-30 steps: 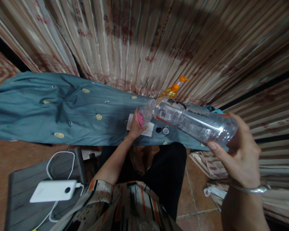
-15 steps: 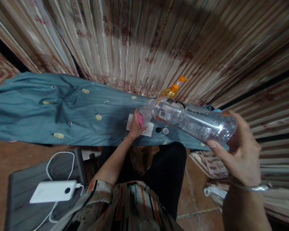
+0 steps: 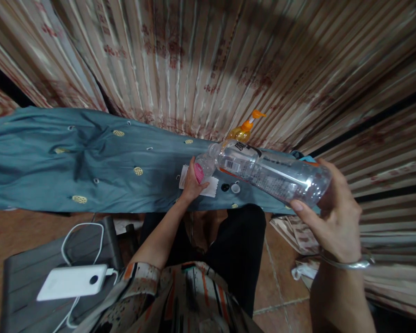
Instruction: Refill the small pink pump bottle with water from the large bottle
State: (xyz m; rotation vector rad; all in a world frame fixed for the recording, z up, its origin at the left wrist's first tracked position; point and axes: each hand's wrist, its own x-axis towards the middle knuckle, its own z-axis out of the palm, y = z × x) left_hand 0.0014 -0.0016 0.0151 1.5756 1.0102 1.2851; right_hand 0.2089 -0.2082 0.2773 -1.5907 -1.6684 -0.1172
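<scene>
The right hand (image 3: 333, 217) is wrapped around the base end of a large clear plastic bottle (image 3: 270, 173), which it holds tilted, mouth down toward nine o'clock. The left hand (image 3: 191, 185) is closed around a small clear bottle with a pink label (image 3: 203, 167), set on the blue cloth-covered tabletop (image 3: 90, 162); the big bottle's open neck sits right at the small one's mouth, touching or nearly so. Whether liquid is passing between them cannot be made out.

Beneath the left hand lies a white tissue (image 3: 211, 187). Just beside it, at three o'clock, are two loose caps, one black cap (image 3: 225, 187) and one white cap (image 3: 235, 188). An orange pump bottle (image 3: 244, 130) stands at twelve o'clock from them, against the curtain (image 3: 211, 60). At seven o'clock in the view, a white power bank (image 3: 71, 282) with its cable rests on a grey chair (image 3: 24, 277).

The big bottle looks thin-walled and nearly empty, so probably light but easily dented; a grip near the stiffer base, as here, seems sound. The small bottle appears light and tippy, best steadied around its body. Smooth plastic may slip if wet.
</scene>
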